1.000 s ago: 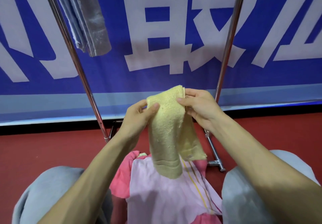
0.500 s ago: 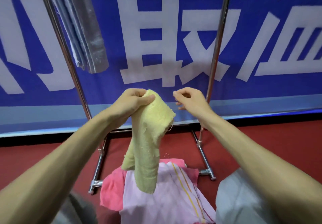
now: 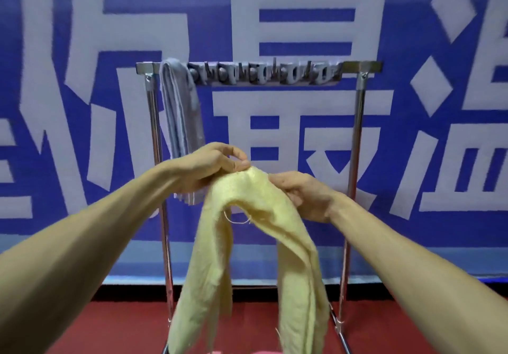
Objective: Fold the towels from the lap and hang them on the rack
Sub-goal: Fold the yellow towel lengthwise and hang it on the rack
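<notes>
Yellow towel — pinched by left hand and right hand — not yet hung; one grey towel drapes the rack's left end; pink cloth awaits.

Yellow towel is up in the air, draped in an upside-down V, its peak pinched by the left hand while the right hand grips the right slope. Two long tails hang down, frayed threads dangling under the fold. Behind it stands the chrome rack, upright, a blurred row of grey clips along its top bar. A folded grey towel hangs over that bar by the left post
</notes>
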